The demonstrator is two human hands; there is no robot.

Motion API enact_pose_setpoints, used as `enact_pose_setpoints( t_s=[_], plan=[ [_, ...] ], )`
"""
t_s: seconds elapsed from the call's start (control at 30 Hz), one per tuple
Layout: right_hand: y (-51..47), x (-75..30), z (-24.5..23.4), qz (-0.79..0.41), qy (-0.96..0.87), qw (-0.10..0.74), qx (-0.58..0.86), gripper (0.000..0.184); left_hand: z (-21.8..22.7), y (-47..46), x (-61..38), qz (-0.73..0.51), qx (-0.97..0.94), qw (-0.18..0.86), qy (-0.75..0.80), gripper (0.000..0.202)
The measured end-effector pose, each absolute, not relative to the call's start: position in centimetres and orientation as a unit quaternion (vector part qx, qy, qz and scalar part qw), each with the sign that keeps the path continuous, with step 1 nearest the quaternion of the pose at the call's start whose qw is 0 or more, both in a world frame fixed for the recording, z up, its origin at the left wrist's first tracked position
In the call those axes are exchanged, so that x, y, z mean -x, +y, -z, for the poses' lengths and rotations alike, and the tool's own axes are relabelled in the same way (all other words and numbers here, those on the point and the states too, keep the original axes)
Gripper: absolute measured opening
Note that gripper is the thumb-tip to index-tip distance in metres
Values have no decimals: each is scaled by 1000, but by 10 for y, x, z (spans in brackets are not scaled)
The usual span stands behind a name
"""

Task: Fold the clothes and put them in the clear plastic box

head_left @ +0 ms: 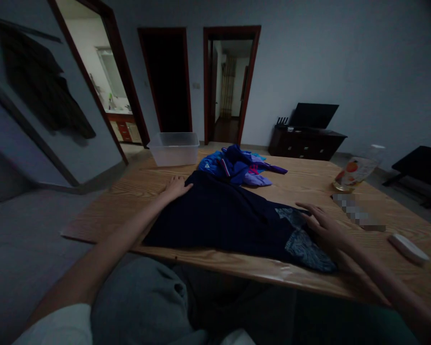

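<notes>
A dark navy garment [219,215] lies spread across the near part of the wooden table, its right end carrying pale paisley-patterned panels. At its upper left edge rests my left hand [177,188], fingers stretched flat and the thumb side touching the cloth. Over the patterned end is my right hand [319,220], its fingers extended and apart, touching or just above the fabric. Behind the garment sits a crumpled pile of blue and purple clothes [237,165].
A clear plastic bin [175,149] stands at the table's far left. On the right are a large bottle with a fruit label [355,172], a blurred-out flat object [357,212] and a white oblong object [408,248]. The table's front edge [237,268] runs close to my lap.
</notes>
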State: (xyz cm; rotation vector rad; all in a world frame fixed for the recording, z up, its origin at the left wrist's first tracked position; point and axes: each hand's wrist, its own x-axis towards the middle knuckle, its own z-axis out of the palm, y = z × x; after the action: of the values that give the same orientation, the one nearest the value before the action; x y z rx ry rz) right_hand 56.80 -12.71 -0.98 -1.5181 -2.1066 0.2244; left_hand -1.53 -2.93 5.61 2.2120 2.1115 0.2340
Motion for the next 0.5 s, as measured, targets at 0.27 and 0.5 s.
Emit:
enact_pose_setpoints(
  t_s=[0.27,0.5],
  plan=[
    [-72,-571,11,-192,-796,240,521,64,-20,-23,49,-90,-718,17,690,37],
    [-78,-573,-4,-186,-782,241,544,74,-28,-34,77,-99,-722,16,685,46]
  ],
)
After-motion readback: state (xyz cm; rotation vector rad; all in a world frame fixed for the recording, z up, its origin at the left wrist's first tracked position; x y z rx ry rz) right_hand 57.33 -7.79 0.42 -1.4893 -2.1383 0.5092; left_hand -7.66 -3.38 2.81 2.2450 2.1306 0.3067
